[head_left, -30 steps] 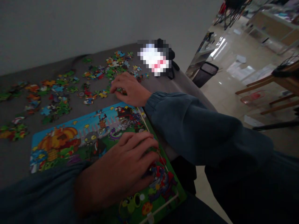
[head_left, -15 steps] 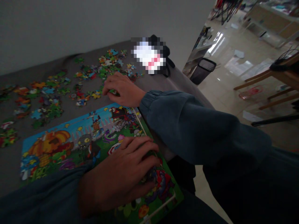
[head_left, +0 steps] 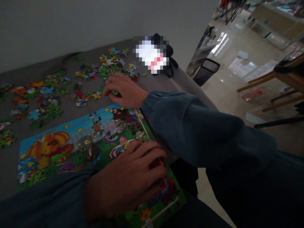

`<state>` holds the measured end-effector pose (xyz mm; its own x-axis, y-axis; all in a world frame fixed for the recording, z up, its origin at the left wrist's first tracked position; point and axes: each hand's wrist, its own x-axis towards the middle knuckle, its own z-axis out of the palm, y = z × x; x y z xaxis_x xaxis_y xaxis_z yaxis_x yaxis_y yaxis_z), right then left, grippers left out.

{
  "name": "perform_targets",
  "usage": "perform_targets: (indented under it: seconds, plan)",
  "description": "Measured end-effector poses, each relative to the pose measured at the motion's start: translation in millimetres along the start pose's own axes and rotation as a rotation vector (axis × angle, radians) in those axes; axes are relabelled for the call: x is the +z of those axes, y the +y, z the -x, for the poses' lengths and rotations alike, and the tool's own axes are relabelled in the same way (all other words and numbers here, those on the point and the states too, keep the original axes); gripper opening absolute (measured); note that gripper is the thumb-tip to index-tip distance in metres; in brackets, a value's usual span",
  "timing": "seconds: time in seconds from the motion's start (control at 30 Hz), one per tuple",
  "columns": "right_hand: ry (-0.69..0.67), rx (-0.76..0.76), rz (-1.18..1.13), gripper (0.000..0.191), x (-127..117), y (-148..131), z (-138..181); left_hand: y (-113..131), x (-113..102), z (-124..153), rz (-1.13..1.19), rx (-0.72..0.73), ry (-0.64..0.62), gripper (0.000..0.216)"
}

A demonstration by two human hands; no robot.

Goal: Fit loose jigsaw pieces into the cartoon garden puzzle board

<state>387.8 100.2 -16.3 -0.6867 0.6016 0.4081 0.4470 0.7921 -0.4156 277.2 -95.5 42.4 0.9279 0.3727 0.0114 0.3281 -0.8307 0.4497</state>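
Beyond the puzzle board [head_left: 59, 148] — under the flat left hand [head_left: 125, 180] — the right hand [head_left: 123, 90] pinches a loose piece [head_left: 115, 92].

Left hand [head_left: 125, 183] covers the puzzle board's [head_left: 71, 148] near right part; a pixelated object [head_left: 153, 57] sits far; loose pieces [head_left: 6, 137] are cut off at left.

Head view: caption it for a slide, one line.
Left hand rests on the picture board; right hand fingers loose puzzle pieces on the grey table.
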Motion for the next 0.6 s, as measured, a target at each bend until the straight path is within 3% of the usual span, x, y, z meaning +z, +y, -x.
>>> perform_targets:
  seconds: [0.4,0.6]
  plan:
    - [0.013,-0.048,-0.009,0.023,3.5,3.7,0.7,-2.2,-1.6,-0.5,-0.137,0.183,0.052,0.011]
    - [-0.010,-0.051,-0.022,0.019,4.3,3.2,0.7,1.4,-2.4,-1.7,-0.212,0.248,0.112,0.025]
